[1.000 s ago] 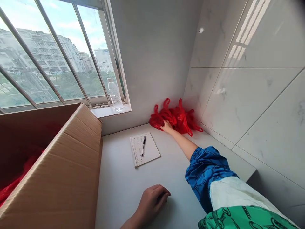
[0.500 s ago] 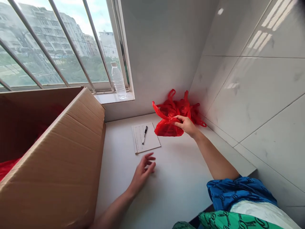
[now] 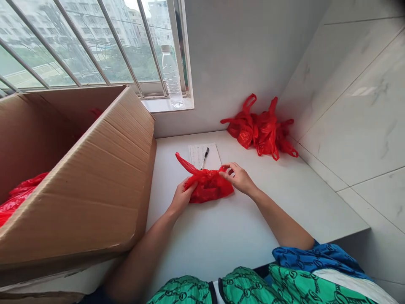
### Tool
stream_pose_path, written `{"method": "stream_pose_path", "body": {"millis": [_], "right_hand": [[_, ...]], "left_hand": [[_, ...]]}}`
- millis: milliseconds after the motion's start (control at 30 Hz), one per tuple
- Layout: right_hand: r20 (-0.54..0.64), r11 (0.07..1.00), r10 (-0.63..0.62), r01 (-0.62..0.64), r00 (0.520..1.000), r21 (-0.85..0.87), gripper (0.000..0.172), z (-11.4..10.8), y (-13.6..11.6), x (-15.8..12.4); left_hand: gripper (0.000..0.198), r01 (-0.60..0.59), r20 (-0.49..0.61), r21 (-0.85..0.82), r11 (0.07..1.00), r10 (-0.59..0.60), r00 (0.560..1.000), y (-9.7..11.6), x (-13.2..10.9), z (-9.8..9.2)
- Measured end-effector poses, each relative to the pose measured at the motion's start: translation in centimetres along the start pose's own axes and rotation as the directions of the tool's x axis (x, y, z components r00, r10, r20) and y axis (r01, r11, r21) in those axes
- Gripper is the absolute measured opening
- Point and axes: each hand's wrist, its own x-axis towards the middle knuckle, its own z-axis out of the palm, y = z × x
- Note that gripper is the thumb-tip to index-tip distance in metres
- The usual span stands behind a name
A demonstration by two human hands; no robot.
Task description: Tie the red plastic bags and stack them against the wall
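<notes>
A red plastic bag hangs or rests over the middle of the white table, one handle loop sticking up to the left. On its left side my left hand is closed, thumb pressed on the plastic. My right hand pinches the bag's upper right edge between thumb and fingers. Something darker shows through the thin plastic, but its kind cannot be made out. Just behind the bag lie a notebook with printed rows and a black-capped pen, both partly covered by the bag.
Several tied red plastic bags are heaped in the far corner against the wall. At the left stands a large cardboard box with red plastic inside. A clear water bottle is on the window sill. The table ends at the lower right.
The red bag has come from near the heap toward the table's middle with my right hand. My left hand, empty before, has taken hold of its left side. The view has shifted.
</notes>
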Motion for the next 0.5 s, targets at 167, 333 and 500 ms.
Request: {"method": "stream_pose_path", "body": {"millis": [167, 333, 500], "right_hand": [[0.038, 0.989, -0.132, 0.129, 0.99, 0.07, 0.03, 0.3, -1.0, -0.7], [-0.131, 0.986, -0.112, 0.127, 0.985, 0.113, 0.043, -1.0, -0.9, -0.8], [0.198, 0.979, 0.202, -0.204, 0.959, -0.012, 0.029, -1.4, 0.7, -1.1]], "left_hand": [[0.045, -0.063, 0.027, -0.073, 0.995, 0.065, 0.998, 1.2, -0.9, -0.1], [0.063, -0.171, 0.241, 0.023, 0.985, 0.161, 0.957, 2.2, -2.0, -1.2], [0.055, -0.069, 0.103, 0.06, 0.996, 0.063, 0.993, 1.2, -1.5, -0.9]]}}
